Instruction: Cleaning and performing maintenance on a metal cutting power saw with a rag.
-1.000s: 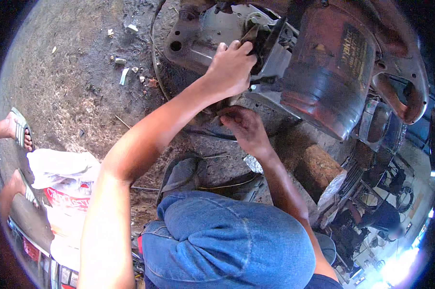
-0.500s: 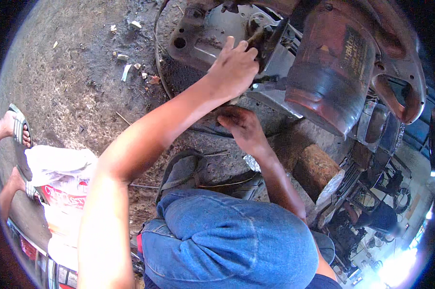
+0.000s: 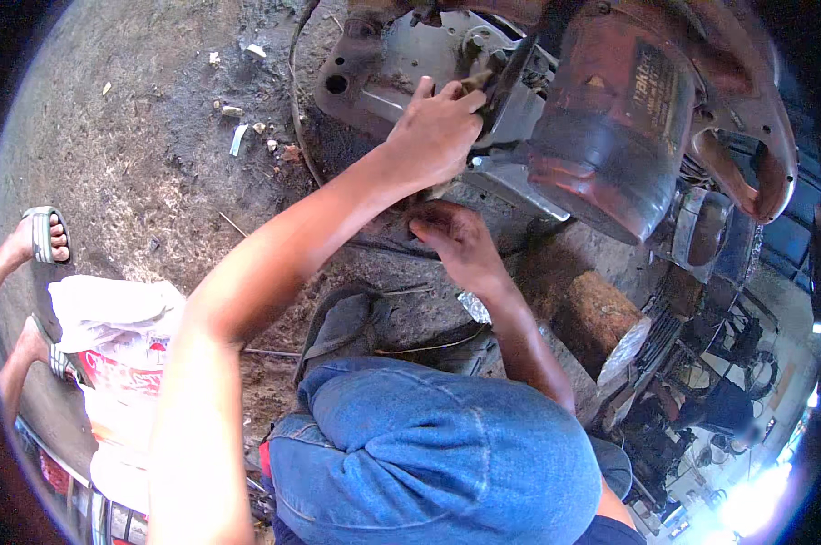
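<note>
- Reaches with the bare left hand (image 3: pixel 436 132) over a machine's grey metal base (image 3: pixel 361 95), bending the grip's fingers beside a dark slanting bar (image 3: pixel 518 73); cannot tell whether pinching anything.
- Holds the dark-smudged bare right hand (image 3: pixel 465 243) just below the left wrist, with fingertips curled inward; cannot tell whether pinching a part.
- Shows a worn red-and-black cylindrical motor housing (image 3: pixel 597 136) right of both hands.
- Shows a white, red-printed plastic bag (image 3: pixel 111 309) at lower left, near another person's sandalled feet (image 3: pixel 47 238).

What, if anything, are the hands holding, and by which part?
It cannot be told: the left hand, at the machine, and the right hand, lower in view, hide any grip.
</note>
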Available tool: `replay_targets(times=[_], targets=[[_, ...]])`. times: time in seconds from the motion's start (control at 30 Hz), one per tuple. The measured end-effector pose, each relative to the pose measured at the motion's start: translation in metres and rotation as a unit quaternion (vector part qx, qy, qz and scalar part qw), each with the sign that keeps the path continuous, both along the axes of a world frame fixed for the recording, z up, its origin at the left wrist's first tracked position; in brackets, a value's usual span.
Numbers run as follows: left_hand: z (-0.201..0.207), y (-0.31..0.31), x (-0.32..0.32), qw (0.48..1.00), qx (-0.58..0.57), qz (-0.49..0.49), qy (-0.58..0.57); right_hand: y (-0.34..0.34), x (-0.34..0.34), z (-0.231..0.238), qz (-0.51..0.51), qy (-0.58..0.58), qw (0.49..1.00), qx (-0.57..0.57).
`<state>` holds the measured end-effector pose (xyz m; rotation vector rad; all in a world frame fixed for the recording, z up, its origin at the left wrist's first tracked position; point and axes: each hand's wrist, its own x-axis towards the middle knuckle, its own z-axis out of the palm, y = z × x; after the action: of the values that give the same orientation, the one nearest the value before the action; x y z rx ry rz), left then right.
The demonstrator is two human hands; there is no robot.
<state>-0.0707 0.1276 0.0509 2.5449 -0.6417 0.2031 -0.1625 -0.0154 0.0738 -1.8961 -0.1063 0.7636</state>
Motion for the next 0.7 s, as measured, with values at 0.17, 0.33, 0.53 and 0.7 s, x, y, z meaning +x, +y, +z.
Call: replay_targets(times=[0.17, 0.33, 0.53, 0.7], targets=[[0.004, 0.021, -0.02, 0.997, -0.041, 0.002, 0.059, -0.04, 0.019, -0.003, -0.076, -0.029, 0.997, 0.003], [-0.008, 0.006, -0.011, 0.986, -0.09, 0.079, -0.119, -0.034, 0.042, 0.014, 0.038, -0.476, 0.802, -0.359], [-0.008, 0.013, -0.025, 0.998, -0.031, -0.045, -0.033, -0.039, 0.046, -0.02, 0.081, -0.44, 0.828, -0.34], [-0.004, 0.024, -0.024, 0.993, -0.097, -0.065, -0.018, -0.036, 0.049, -0.018, 0.045, -0.436, 0.843, -0.311]])
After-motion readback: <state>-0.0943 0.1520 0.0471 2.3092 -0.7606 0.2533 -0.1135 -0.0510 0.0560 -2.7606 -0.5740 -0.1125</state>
